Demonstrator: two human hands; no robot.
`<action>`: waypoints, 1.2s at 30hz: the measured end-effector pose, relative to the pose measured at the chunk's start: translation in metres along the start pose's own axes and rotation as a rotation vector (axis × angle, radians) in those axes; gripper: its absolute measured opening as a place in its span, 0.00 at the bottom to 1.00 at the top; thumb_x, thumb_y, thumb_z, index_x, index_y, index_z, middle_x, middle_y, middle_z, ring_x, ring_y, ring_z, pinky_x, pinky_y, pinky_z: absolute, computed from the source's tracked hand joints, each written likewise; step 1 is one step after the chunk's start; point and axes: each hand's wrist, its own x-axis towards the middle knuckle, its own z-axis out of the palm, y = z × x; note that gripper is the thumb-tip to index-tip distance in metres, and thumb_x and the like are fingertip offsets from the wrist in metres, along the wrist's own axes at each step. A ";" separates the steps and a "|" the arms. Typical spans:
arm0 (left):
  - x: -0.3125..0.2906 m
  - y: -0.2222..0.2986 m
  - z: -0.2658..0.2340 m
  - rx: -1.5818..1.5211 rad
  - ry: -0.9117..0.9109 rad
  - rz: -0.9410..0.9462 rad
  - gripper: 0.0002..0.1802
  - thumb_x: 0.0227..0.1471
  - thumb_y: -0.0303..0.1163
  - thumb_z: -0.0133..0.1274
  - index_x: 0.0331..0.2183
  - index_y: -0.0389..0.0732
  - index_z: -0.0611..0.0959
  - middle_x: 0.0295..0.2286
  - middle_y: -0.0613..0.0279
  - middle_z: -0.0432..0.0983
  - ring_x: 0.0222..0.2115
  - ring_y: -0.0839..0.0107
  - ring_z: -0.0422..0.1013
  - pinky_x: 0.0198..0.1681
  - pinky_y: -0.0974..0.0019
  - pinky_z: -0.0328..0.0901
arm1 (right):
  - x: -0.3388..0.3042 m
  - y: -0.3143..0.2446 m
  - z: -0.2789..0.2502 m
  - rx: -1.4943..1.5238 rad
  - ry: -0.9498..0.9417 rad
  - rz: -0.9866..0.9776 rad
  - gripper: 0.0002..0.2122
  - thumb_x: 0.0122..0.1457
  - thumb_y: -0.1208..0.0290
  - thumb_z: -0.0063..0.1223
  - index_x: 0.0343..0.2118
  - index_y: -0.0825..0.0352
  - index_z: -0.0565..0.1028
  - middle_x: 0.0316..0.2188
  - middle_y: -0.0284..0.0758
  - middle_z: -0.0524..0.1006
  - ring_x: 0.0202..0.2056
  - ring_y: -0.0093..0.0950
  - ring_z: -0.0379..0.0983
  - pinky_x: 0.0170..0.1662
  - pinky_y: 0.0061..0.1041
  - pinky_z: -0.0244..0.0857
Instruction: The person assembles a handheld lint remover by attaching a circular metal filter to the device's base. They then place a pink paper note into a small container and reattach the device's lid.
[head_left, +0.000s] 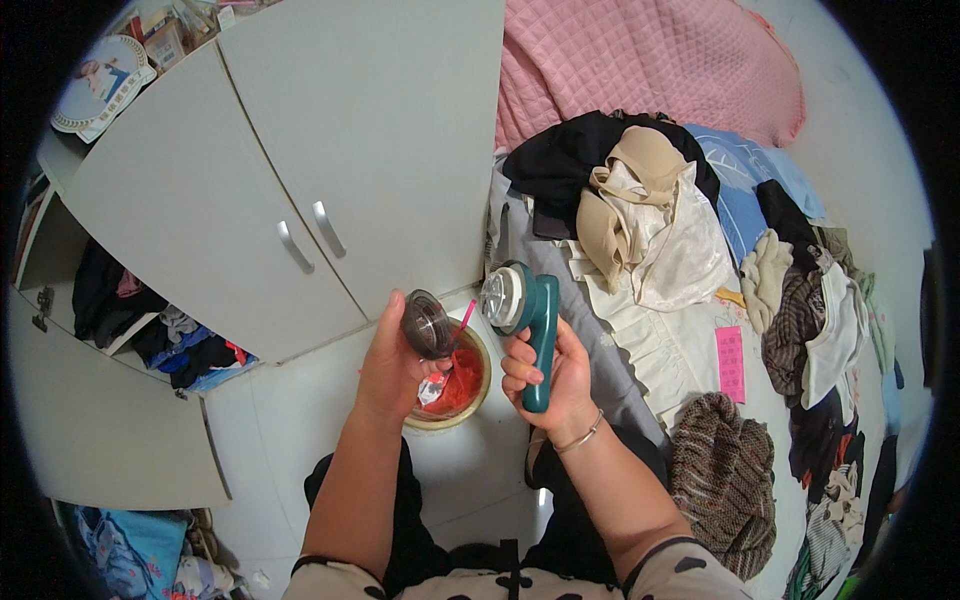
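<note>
My right hand (565, 375) is wrapped round the dark green handle of a fabric shaver (543, 335), held upright with its round head turned left. A clear cap with a white ring sits on that head. Across from it, my left hand (385, 350) grips a smoky see-through lint cup (427, 325) between thumb and fingers. The cup and the shaver are apart. Below both hands stands a round waste bin (432, 424) with a red liner (463, 382); a pink stick (467, 315) and some white-and-red litter show in it.
Grey cabinet doors (360, 120) rise ahead, and a lower door (120, 430) hangs open at left. On the bed at right lie a beige bra (645, 165), dark clothes, a brown knitted garment (725, 480) and a pink card (730, 365). A pink quilt (650, 60) is behind.
</note>
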 end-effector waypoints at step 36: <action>0.001 0.003 -0.008 -0.092 0.027 0.052 0.28 0.58 0.56 0.37 0.38 0.40 0.76 0.29 0.61 0.74 0.28 0.68 0.71 0.31 0.63 0.69 | 0.000 -0.011 -0.001 -0.225 0.073 -0.156 0.19 0.64 0.49 0.34 0.33 0.62 0.69 0.23 0.29 0.66 0.19 0.19 0.59 0.26 0.20 0.59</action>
